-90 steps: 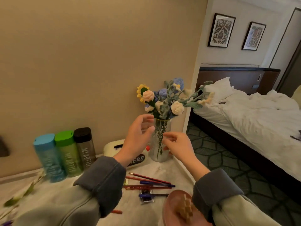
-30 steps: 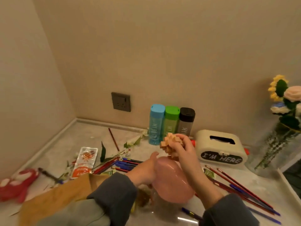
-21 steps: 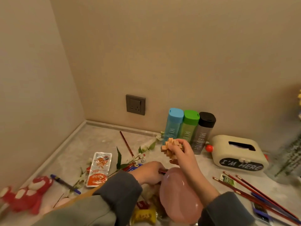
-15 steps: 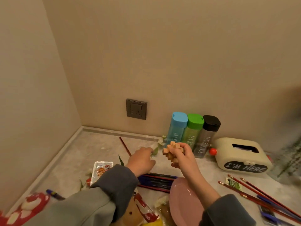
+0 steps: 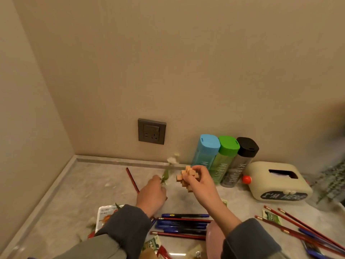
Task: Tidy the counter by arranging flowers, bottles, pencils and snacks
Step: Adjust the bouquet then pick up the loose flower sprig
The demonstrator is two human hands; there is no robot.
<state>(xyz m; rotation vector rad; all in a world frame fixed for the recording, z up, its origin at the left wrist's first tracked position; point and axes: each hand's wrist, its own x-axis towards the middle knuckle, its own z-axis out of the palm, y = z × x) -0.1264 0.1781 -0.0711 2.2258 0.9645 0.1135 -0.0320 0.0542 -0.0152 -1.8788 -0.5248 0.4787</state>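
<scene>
My right hand [image 5: 202, 182] grips a wooden interlocking puzzle [image 5: 187, 177] above the marble counter [image 5: 78, 187]. My left hand [image 5: 152, 196] holds the stem of a white flower sprig [image 5: 170, 161] lifted off the counter. A blue bottle [image 5: 205, 153], a green bottle [image 5: 223, 159] and a black-capped bottle [image 5: 238, 163] stand in a row against the back wall. Red and blue pencils [image 5: 183, 225] lie in a bunch below my hands; more pencils [image 5: 302, 228] are scattered at right. A lone red pencil [image 5: 131, 179] lies left of my left hand. A snack packet [image 5: 104, 216] sits under my left sleeve.
A cream tissue box [image 5: 278, 181] reading "I'M HERE" stands right of the bottles, a red ball [image 5: 246, 179] beside it. A glass vase [image 5: 334, 182] is blurred at the right edge. A pink plate [image 5: 214, 238] lies under my right wrist. A wall socket [image 5: 151, 131] sits above the counter.
The view swung left from the vase to the counter corner. My right hand lifted the wooden puzzle off the pink plate. My left hand reached forward and picked up the flower sprig.
</scene>
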